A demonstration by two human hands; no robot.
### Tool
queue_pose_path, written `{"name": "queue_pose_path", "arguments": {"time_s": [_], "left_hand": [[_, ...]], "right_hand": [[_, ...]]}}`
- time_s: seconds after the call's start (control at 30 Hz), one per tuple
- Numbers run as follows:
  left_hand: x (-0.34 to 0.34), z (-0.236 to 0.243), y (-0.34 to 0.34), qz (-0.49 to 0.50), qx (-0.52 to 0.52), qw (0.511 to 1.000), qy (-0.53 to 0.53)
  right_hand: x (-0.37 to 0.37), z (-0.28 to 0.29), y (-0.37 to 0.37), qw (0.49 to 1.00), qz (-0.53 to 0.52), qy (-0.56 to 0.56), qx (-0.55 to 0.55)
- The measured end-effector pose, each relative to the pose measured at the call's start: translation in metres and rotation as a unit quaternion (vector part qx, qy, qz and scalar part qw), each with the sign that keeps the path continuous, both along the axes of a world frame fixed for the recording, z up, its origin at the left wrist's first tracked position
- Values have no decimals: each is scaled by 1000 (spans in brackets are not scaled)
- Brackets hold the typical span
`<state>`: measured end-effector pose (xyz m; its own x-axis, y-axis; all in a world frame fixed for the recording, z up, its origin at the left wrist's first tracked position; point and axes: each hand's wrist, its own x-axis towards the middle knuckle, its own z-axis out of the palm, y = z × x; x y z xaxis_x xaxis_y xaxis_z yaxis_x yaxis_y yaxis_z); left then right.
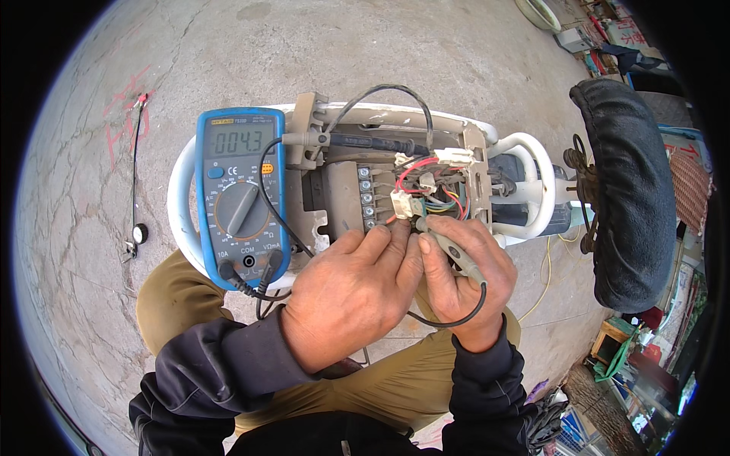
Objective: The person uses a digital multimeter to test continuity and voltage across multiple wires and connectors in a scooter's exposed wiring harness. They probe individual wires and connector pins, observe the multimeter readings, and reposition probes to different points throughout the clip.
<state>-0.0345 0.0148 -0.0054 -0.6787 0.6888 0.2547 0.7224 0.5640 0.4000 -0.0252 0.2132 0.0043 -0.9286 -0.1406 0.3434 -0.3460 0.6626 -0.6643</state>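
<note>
My right hand (pixel 475 285) grips a grey multimeter probe (pixel 458 256), its tip directed into the wiring beside a white plug connector (pixel 407 204). Close against it, my left hand (pixel 353 285) has its fingers pressed together at the same wires; whatever they pinch is hidden under them. Red, yellow and blue wires (pixel 449 199) bunch up just beyond my fingertips. On the left lies a blue multimeter (pixel 241 194) with its display lit and its dial turned. A second probe (pixel 372 142) rests across the frame past my hands.
A white tubular frame (pixel 536 171) surrounds the brown controller box (pixel 348 186) with its screw terminals. A black padded seat (pixel 627 194) stands at the right. A small round gauge (pixel 139 233) lies on the concrete floor at left. Tools and clutter (pixel 620 357) line the right edge.
</note>
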Motion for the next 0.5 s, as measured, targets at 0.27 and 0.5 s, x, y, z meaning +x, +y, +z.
{"name": "queue_pose_path", "arguments": {"time_s": [0.27, 0.5], "left_hand": [[1, 1, 0, 5, 2, 1000, -9], [1, 1, 0, 6, -3, 1000, -12]], "right_hand": [[1, -1, 1, 1000, -22, 7, -5], [-1, -1, -1, 1000, -17, -10, 4]]}}
